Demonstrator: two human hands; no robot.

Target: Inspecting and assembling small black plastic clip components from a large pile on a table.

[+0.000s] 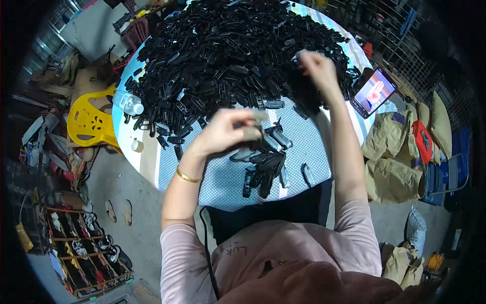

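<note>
Small black oblong parts (pixel 223 55) lie heaped at the back; a looser cluster (pixel 268 164) sprawls nearer, askew.

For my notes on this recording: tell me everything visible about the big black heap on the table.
The heap is a loose jumble of many small, narrow black pieces that look like plastic, some catching pale glints. They lie at all angles, covering most of the far side of the round table, with stray pieces along the near edge. A clear bottle lies at its left edge. The right hand is over its right side, blurred, so contact cannot be told.
</note>
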